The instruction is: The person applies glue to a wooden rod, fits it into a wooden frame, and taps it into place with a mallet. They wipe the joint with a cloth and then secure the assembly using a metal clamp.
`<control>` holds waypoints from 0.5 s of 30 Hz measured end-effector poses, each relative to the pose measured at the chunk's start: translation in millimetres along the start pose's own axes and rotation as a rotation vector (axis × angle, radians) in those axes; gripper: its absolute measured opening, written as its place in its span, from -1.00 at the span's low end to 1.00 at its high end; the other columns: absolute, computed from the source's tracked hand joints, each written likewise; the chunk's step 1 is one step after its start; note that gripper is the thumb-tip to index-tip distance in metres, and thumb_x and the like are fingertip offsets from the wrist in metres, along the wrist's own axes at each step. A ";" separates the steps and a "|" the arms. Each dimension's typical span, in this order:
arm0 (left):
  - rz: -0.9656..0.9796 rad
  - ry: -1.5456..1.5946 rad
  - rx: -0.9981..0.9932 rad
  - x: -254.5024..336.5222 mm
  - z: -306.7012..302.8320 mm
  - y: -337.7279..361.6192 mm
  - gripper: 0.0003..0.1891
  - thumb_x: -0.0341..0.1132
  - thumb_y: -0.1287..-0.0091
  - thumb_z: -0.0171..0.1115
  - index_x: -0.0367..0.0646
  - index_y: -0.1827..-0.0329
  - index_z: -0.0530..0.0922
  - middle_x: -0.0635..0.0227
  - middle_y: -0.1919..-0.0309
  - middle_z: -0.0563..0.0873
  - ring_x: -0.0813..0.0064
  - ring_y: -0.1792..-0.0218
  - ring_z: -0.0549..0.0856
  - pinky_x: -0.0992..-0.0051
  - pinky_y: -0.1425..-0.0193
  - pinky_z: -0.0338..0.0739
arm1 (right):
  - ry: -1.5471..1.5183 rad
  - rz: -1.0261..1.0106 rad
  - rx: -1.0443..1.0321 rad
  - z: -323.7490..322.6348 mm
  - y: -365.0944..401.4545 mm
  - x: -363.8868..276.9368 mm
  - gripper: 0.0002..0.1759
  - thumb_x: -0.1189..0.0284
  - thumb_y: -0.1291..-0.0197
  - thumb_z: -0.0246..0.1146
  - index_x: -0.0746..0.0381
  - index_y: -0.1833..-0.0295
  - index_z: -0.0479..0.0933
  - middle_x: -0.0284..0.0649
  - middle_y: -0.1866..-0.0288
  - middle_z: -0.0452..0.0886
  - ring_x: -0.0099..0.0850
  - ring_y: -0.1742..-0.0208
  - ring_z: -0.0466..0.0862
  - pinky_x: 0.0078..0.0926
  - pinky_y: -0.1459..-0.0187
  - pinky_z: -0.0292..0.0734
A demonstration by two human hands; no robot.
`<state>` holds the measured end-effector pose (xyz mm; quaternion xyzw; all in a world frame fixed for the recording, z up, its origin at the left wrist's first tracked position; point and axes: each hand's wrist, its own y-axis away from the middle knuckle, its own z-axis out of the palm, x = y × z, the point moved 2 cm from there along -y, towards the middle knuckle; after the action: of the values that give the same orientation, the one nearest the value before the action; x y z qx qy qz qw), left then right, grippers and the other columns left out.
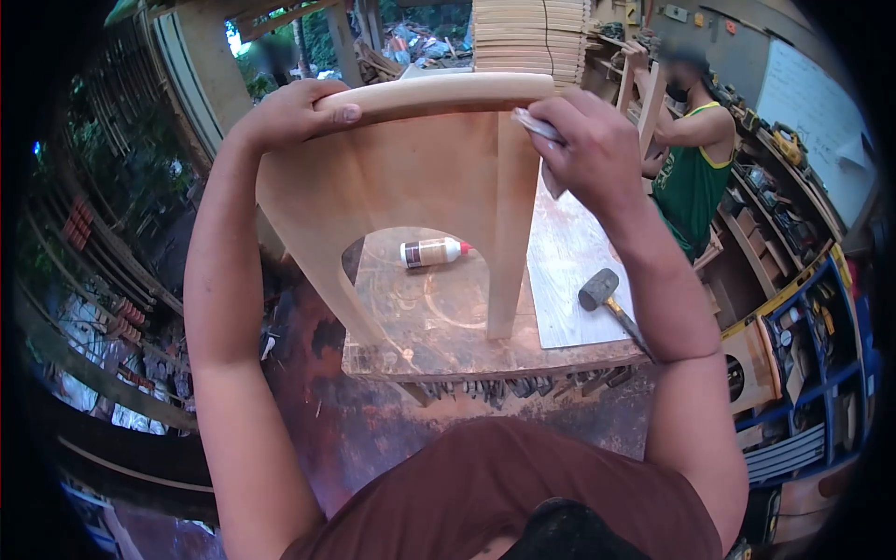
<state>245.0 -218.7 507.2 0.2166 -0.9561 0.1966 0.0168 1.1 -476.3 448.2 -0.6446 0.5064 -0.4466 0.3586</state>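
Note:
A pale wooden stool [425, 168] with a curved top and an arched cut-out between its legs stands on the workbench [439, 359]. My left hand [294, 114] grips the left end of its top, the thumb on the near side and the fingers over the edge. At the right end, my right hand [593, 140] is closed on a crumpled whitish cloth [539, 125], held against the wood just below the top. A white glue bottle [434, 252] with a red cap lies on the bench, seen through the arch.
A mallet [599, 290] rests on a whitish board [569, 252] at the bench's right side. Across the bench to the right, a co-worker [695, 159] in a green top handles wooden pieces. Stacked slats [529, 37] rise behind, and blue shelving [821, 345] stands at right.

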 end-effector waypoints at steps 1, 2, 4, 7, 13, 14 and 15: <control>0.007 0.003 0.001 0.9 -0.5 0.5 -0.22 0.43 -0.23 0.18 -0.19 -0.09 0.65 0.13 0.20 0.73 0.24 0.09 0.71 0.30 -0.07 0.54 | 0.007 0.001 -0.001 0.5 -10.0 -4.2 -0.86 0.42 -0.05 0.38 0.18 0.30 0.57 -0.22 0.37 0.58 -0.22 0.29 0.67 -0.27 0.28 0.57; 0.024 -0.003 0.010 1.8 -1.0 1.2 -0.21 0.44 -0.22 0.18 -0.18 -0.08 0.66 0.13 0.20 0.73 0.22 0.10 0.71 0.30 -0.06 0.54 | 0.108 -0.049 -0.067 2.4 -18.8 -9.2 -0.87 0.41 -0.05 0.37 0.17 0.33 0.56 -0.23 0.35 0.59 -0.23 0.27 0.69 -0.28 0.26 0.59; 0.047 -0.002 0.026 3.7 -2.9 2.8 -0.21 0.45 -0.21 0.18 -0.18 -0.07 0.66 0.12 0.21 0.73 0.20 0.11 0.71 0.29 -0.05 0.55 | 0.217 -0.104 -0.136 11.4 -30.9 -14.4 -0.87 0.40 -0.05 0.36 0.16 0.35 0.54 -0.24 0.34 0.60 -0.23 0.25 0.70 -0.28 0.25 0.61; 0.057 -0.031 0.024 6.1 -4.8 4.1 -0.20 0.47 -0.19 0.18 -0.16 -0.05 0.67 0.10 0.18 0.74 0.18 0.09 0.72 0.29 -0.05 0.55 | 0.355 -0.169 -0.291 32.3 -36.7 -21.1 -0.91 0.40 -0.09 0.30 0.14 0.29 0.57 -0.25 0.31 0.63 -0.22 0.21 0.72 -0.30 0.21 0.63; 0.072 -0.073 0.028 0.2 -3.2 1.3 -0.17 0.51 -0.15 0.16 -0.14 -0.03 0.70 0.06 0.15 0.76 0.11 0.03 0.73 0.23 -0.09 0.55 | 0.374 0.046 -0.424 33.9 -47.0 -30.6 -0.82 0.32 -0.27 0.20 0.14 0.08 0.49 -0.17 0.23 0.70 -0.16 0.14 0.74 -0.17 0.14 0.63; 0.081 -0.075 0.032 -1.9 -1.8 0.0 -0.15 0.54 -0.12 0.15 -0.14 -0.03 0.70 0.05 0.14 0.76 0.10 0.01 0.73 0.21 -0.11 0.55 | 0.410 0.130 -0.481 31.1 -48.6 -24.0 -0.80 0.28 -0.30 0.20 0.13 0.06 0.47 -0.16 0.23 0.71 -0.15 0.13 0.74 -0.14 0.15 0.62; 0.088 -0.081 0.032 -3.1 -1.7 1.2 -0.12 0.57 -0.09 0.15 -0.14 -0.03 0.70 0.05 0.13 0.76 0.10 0.00 0.73 0.18 -0.13 0.55 | 0.433 0.149 -0.497 25.8 -48.0 -18.2 -0.80 0.26 -0.32 0.20 0.11 0.05 0.48 -0.16 0.25 0.71 -0.13 0.14 0.73 -0.13 0.16 0.61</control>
<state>247.2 -215.8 508.0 0.1823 -0.9614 0.2034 -0.0338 39.8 -447.3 479.4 -0.5635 0.7101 -0.4086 0.1062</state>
